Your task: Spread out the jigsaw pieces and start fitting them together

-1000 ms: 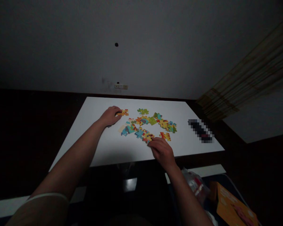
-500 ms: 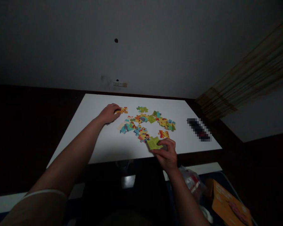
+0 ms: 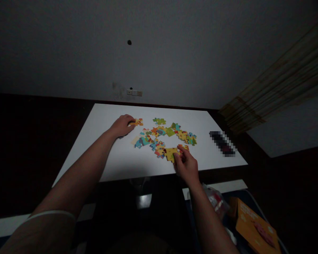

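Observation:
On the white table [image 3: 116, 160], my left hand [image 3: 122, 126] lies at the upper left with its fingers closed on the edge of some orange puzzle pieces [image 3: 139, 121]. My right hand [image 3: 187, 165], near the front edge, pinches a yellow puzzle piece [image 3: 171, 154] between thumb and fingers, its printed side showing. Just behind that hand is an orange striped piece, partly covered by the fingers. Loose colourful puzzle pieces [image 3: 141, 141] form a rough ring between my hands. A green puzzle piece [image 3: 159, 121] sits at the back of the group.
A pixelated dark object [image 3: 223, 144] lies on the table's right side. Below the table at right are a clear plastic bag [image 3: 216, 200] and an orange box [image 3: 257, 225]. A wall with a socket strip [image 3: 134, 92] stands behind, with a curtain [image 3: 243, 102] at right.
My right hand has turned its puzzle piece over from the plain green side to the yellow printed side. My left hand stays at the orange pieces.

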Motion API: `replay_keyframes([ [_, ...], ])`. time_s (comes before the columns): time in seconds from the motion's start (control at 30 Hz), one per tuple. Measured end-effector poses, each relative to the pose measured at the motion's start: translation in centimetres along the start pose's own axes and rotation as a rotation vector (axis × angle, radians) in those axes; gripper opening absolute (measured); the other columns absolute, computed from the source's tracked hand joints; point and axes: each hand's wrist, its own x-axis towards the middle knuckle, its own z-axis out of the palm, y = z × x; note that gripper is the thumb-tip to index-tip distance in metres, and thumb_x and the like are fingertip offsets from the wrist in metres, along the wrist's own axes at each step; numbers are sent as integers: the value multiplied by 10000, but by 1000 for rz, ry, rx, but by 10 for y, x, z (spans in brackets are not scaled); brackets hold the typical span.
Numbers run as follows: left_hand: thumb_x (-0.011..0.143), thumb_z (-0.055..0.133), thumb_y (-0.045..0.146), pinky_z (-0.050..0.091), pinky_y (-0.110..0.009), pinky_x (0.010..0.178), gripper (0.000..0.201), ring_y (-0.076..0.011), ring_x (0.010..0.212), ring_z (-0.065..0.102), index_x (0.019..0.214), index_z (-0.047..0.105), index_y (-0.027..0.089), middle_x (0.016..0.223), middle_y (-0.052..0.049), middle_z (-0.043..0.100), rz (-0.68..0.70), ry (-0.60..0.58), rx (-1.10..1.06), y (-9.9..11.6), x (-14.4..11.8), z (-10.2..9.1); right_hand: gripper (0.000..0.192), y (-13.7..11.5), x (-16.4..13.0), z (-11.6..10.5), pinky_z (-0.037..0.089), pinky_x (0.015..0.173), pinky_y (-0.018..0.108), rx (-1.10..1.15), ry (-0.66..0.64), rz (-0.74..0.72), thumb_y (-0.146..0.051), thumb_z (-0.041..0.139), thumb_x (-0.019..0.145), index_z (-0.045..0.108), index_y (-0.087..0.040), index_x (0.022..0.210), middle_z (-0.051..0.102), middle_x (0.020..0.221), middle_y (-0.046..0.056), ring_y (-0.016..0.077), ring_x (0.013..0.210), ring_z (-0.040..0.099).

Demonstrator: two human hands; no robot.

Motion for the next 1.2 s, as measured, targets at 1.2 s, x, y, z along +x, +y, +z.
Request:
replay_keyframes([
  [1.2,988,711,472,611,-569,1309,455,-427,1414,803,1291,956,238,1430,-161,909,-37,16,-39,4,-1,1,403,-2,17,39,659,1096,689,-255,-38,-222,-588,733,1113,910,-276,1296,922,1191,199,458,1170,829],
])
